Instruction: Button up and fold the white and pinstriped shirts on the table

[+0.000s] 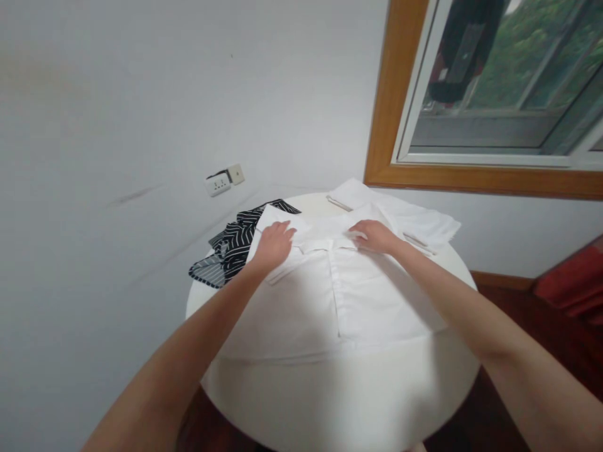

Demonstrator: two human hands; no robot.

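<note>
A white shirt (301,307) lies spread on a round white table (330,402), its buttoned strip running down the middle toward me. Across its upper part the cloth is folded into a loose, raised band. My left hand (274,243) is at the left end of this band, fingers bent on the fabric and closed on it as far as I can see. At the right end, my right hand (374,236) pinches the band's edge between thumb and fingers. White sleeve-like cloth (405,216) spreads behind and right of my right hand.
A crumpled black-and-white striped garment (235,242) lies at the table's left edge, beside the white shirt. Behind the table are a wall with a socket (218,184) and a wood-framed window (471,176). Red fabric (575,282) hangs at the far right.
</note>
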